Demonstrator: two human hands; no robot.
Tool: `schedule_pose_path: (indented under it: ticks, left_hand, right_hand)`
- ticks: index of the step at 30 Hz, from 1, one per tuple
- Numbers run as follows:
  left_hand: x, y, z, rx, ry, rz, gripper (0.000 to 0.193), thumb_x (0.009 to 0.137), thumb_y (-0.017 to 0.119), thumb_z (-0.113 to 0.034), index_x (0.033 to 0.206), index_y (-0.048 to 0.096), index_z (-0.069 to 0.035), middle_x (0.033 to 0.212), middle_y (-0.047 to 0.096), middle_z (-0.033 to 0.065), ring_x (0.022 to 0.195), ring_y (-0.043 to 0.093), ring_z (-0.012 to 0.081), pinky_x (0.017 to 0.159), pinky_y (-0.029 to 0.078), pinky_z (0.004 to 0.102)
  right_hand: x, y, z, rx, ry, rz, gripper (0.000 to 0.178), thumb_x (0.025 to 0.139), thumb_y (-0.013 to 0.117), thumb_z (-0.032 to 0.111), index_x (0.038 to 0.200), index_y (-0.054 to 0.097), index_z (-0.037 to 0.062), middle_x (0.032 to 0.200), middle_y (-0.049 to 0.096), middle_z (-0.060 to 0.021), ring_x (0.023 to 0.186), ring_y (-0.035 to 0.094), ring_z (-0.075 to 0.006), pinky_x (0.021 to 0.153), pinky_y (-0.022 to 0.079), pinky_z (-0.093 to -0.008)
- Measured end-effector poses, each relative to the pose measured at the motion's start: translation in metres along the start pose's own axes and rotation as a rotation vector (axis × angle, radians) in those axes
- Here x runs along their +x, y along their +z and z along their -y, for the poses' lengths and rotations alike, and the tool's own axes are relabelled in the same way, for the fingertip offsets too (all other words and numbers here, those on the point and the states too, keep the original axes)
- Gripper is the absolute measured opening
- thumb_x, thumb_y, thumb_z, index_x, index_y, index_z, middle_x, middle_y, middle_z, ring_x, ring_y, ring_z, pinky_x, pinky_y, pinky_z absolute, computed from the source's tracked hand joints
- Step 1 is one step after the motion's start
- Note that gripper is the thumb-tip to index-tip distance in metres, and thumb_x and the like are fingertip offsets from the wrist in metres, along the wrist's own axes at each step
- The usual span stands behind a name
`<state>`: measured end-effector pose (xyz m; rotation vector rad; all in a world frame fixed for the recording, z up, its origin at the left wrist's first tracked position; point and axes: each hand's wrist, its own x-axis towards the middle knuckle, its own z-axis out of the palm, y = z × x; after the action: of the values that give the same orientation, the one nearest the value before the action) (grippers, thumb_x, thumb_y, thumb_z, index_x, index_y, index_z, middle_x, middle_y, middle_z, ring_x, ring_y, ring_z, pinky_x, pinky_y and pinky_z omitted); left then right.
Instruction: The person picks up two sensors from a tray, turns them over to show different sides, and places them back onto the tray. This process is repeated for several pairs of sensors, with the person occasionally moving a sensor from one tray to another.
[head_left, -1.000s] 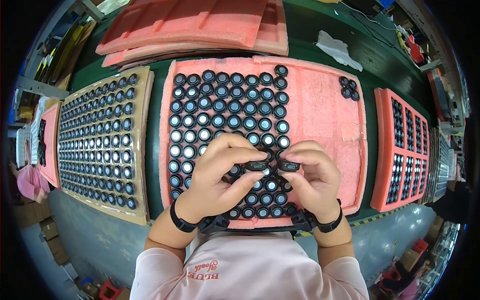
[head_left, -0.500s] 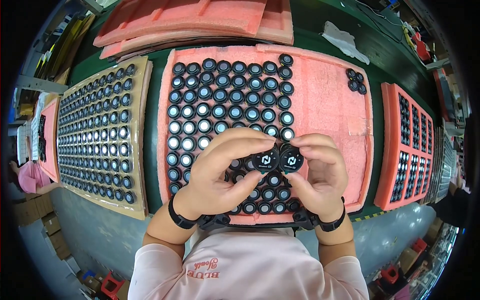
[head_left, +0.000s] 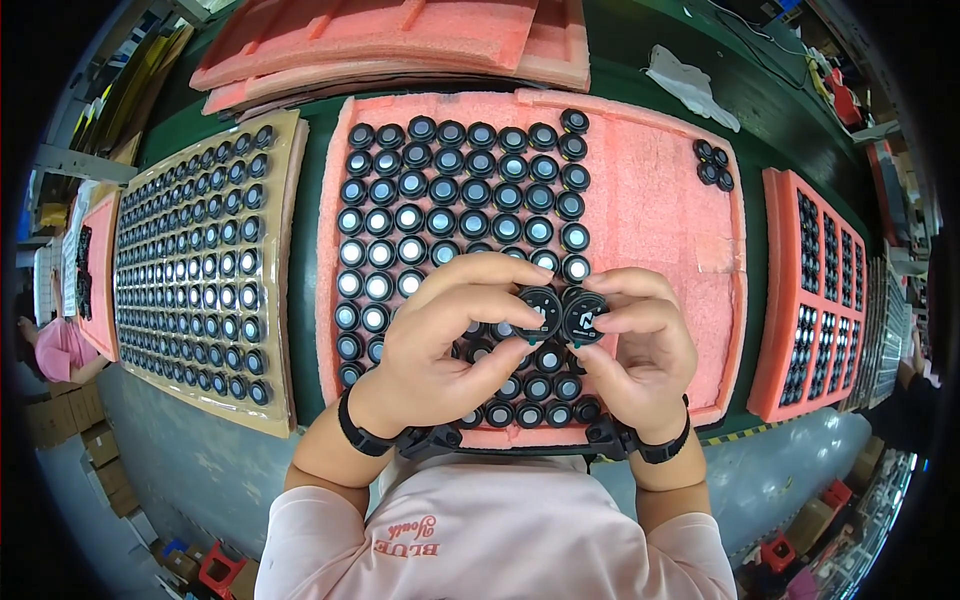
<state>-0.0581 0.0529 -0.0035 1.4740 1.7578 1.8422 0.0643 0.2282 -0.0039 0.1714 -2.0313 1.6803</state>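
Side by side above the pink foam tray (head_left: 640, 200), I hold two round black devices with pale markings on their faces. My left hand (head_left: 440, 335) pinches the left round black device (head_left: 541, 318) between thumb and fingers. The other round black device (head_left: 581, 323) is gripped by my right hand (head_left: 645, 350), with fingertips over part of its face. The two devices are very close; I cannot tell whether they touch. Below them, rows of similar black pieces (head_left: 441, 222) with grey round centres fill the tray's left part, partly hidden by my hands. Several more black pieces (head_left: 709, 172) sit in the tray's far right corner.
Left of the tray lies a tan tray (head_left: 277, 400) full of similar pieces. On the right stands a pink compartmented foam tray (head_left: 776, 330) holding black pieces. Stacked pink foam sheets (head_left: 370, 45) and a white glove-like item (head_left: 692, 85) lie behind. Far left is another person (head_left: 66, 350).
Both devices have turned slightly in my fingers, so their faces show at a different angle. Fingertips now cover more of the faces. My wrists have stayed nearly in place.
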Motion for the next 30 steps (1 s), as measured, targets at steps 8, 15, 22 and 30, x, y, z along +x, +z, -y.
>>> schedule_pose_path:
  ticks: [8,15,22,30]
  left_hand:
    - [0.001,0.006,-0.004,-0.07,-0.101,-0.084,0.025,0.079,0.072,0.001,0.102,0.063,0.001,0.118,0.057,0.0198,0.106,0.059,0.0247,0.089,0.05,0.0352]
    - [0.001,0.005,-0.007,-0.107,-0.208,-0.085,0.03,0.079,0.072,-0.001,0.108,0.065,0.001,0.117,0.057,0.0182,0.104,0.059,0.0226,0.088,0.05,0.0332]
    - [0.0,0.0,-0.004,0.009,-0.132,0.016,0.027,0.078,0.069,0.001,0.105,0.067,0.002,0.114,0.059,0.0169,0.1,0.059,0.0212,0.085,0.049,0.031]
    - [-0.004,0.008,-0.004,-0.254,-0.304,-0.04,0.027,0.078,0.07,0.005,0.104,0.063,0.003,0.11,0.062,0.0175,0.101,0.061,0.0229,0.088,0.049,0.0335]
  right_hand:
    - [0.001,0.004,0.002,0.042,0.033,-0.025,0.032,0.077,0.071,-0.008,0.106,0.058,-0.002,0.123,0.051,-0.0177,0.109,0.055,-0.0222,0.091,0.048,-0.0318]
    - [-0.002,0.005,-0.001,0.187,0.161,-0.059,0.031,0.079,0.068,-0.009,0.108,0.059,-0.0039,0.12,0.053,-0.0174,0.107,0.056,-0.0217,0.091,0.049,-0.0315]
    - [-0.001,0.006,-0.003,0.308,0.162,-0.014,0.029,0.079,0.064,-0.012,0.107,0.062,-0.0043,0.113,0.054,-0.0137,0.1,0.058,-0.0189,0.085,0.049,-0.0284]
    - [-0.005,0.006,0.003,0.083,0.203,-0.069,0.028,0.08,0.068,-0.007,0.108,0.065,-0.0015,0.107,0.054,-0.0115,0.089,0.055,-0.0143,0.073,0.047,-0.0244]
